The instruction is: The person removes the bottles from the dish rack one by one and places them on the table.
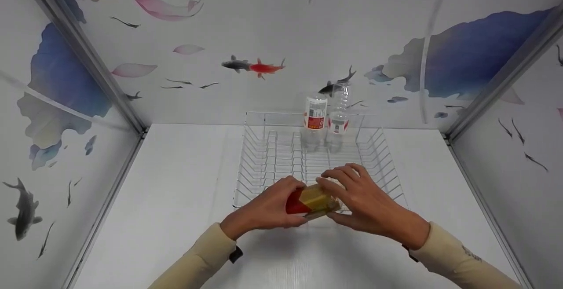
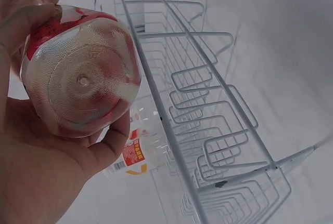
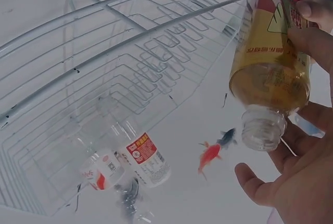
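Note:
A clear plastic bottle with a red and yellow label (image 1: 317,199) is held tilted over the front of a wire dish rack (image 1: 239,166). My left hand (image 1: 273,203) grips it around the lower end, and its ribbed round base (image 2: 83,81) faces the left wrist camera. Around the neck end is my right hand (image 1: 367,201), with fingertips touching the label side and the thumb apart from the bottle. No cap shows on the threaded bottle neck (image 3: 263,130) in the right wrist view.
Two clear bottles stand at the rack's back: one with a red and white label (image 1: 316,117), the other with a white label (image 1: 338,124) to its right. The rack sits on a white tabletop (image 1: 176,183), enclosed by panels printed with fish and petals (image 1: 266,67).

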{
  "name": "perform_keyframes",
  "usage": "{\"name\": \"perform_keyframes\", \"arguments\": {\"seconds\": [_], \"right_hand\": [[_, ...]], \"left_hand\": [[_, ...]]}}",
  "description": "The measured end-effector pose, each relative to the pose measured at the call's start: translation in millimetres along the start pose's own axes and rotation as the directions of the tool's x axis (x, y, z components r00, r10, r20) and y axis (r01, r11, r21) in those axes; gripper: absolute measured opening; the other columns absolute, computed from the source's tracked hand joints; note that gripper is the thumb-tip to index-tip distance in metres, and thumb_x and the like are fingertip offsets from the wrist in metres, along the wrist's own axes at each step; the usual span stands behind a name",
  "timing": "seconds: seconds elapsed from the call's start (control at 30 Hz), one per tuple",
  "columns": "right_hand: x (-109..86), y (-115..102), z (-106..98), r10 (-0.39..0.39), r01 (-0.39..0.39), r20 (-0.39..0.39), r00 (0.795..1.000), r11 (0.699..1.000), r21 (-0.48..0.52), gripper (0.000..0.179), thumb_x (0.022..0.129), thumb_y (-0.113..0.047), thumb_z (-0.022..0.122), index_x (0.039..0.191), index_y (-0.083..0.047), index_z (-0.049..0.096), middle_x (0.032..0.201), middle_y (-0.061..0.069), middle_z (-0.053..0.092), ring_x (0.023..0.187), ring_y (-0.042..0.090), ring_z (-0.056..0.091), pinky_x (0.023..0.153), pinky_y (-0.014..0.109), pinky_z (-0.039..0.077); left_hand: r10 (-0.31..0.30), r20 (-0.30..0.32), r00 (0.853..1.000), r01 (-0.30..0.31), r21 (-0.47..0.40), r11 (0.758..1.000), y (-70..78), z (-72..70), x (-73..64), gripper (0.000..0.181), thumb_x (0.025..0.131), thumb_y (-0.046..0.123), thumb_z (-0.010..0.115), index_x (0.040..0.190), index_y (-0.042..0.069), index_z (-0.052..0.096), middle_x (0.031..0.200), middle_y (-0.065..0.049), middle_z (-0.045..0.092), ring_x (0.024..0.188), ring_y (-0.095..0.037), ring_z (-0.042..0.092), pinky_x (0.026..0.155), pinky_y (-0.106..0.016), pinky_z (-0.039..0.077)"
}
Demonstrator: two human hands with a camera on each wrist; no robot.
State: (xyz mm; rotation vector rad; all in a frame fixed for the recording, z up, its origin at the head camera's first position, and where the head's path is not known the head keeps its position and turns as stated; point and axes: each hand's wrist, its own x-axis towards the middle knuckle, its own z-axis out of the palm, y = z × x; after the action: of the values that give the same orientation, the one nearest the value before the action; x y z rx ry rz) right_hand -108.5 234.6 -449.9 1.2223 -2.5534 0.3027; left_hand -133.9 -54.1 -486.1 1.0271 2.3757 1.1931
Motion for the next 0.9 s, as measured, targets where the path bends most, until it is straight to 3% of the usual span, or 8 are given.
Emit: {"name": "perform_keyframes", "arguments": {"seconds": [0.27, 0.33, 0.53, 0.67, 0.9], "right_hand": [[-4.6, 12.0, -10.6, -0.004, 0.012, -0.13, 0.991, 0.998, 0.058, 0.097, 0.079, -0.039, 0.101, 0.16, -0.015, 0.055, 0.155, 0.011, 0.058, 0.142, 0.033, 0.053, 0.117, 0.072, 0.043], [-6.3, 13.8, -12.6, -0.004, 0.017, -0.156, 0.988, 0.997, 0.078, 0.092, 0.086, -0.044, 0.096, 0.161, -0.014, 0.054, 0.157, 0.013, 0.056, 0.144, 0.035, 0.052, 0.118, 0.073, 0.04], [-10.1, 17.8, -19.4, 0.021, 0.003, -0.214, 0.977, 0.994, 0.109, 0.085, 0.1, -0.061, 0.075, 0.163, -0.008, 0.051, 0.162, 0.016, 0.051, 0.147, 0.036, 0.048, 0.129, 0.054, 0.03], [-8.8, 19.5, -24.1, 0.026, 0.007, -0.254, 0.967, 0.992, 0.129, 0.086, 0.102, -0.062, 0.071, 0.163, -0.005, 0.05, 0.161, 0.018, 0.051, 0.146, 0.037, 0.047, 0.129, 0.047, 0.03], [-8.8, 22.5, -26.9, 0.059, -0.022, -0.244, 0.968, 0.988, 0.154, 0.086, 0.103, -0.061, 0.072, 0.164, -0.005, 0.048, 0.162, 0.018, 0.05, 0.147, 0.037, 0.046, 0.129, 0.047, 0.031]], "left_hand": [[-0.028, -0.027, 0.999, 0.027, -0.026, 0.999, -0.2, -8.7, -8.5, 0.067, 0.088, 0.037, 0.089, 0.144, 0.021, 0.055, 0.131, 0.006, 0.06, 0.118, -0.011, 0.059, 0.096, -0.024, 0.06], [-0.034, -0.043, 0.999, 0.032, -0.049, 0.998, -1.2, -12.5, -10.9, 0.065, 0.089, 0.035, 0.089, 0.143, 0.02, 0.056, 0.131, 0.006, 0.06, 0.119, -0.012, 0.06, 0.096, -0.025, 0.06], [-0.034, -0.092, 0.995, 0.024, -0.114, 0.993, -3.3, -23.5, -20.0, 0.063, 0.091, 0.028, 0.087, 0.144, 0.016, 0.055, 0.133, 0.003, 0.06, 0.122, -0.017, 0.062, 0.098, -0.031, 0.062], [-0.067, -0.12, 0.99, 0.047, -0.166, 0.985, -6.6, -27.8, -27.5, 0.065, 0.092, 0.028, 0.088, 0.146, 0.018, 0.052, 0.136, 0.003, 0.061, 0.125, -0.019, 0.062, 0.1, -0.036, 0.064], [-0.106, -0.198, 0.974, 0.058, -0.234, 0.971, -11.9, -33.5, -39.2, 0.069, 0.092, 0.027, 0.089, 0.149, 0.018, 0.051, 0.143, 0.0, 0.061, 0.131, -0.026, 0.061, 0.1, -0.042, 0.065]]}}
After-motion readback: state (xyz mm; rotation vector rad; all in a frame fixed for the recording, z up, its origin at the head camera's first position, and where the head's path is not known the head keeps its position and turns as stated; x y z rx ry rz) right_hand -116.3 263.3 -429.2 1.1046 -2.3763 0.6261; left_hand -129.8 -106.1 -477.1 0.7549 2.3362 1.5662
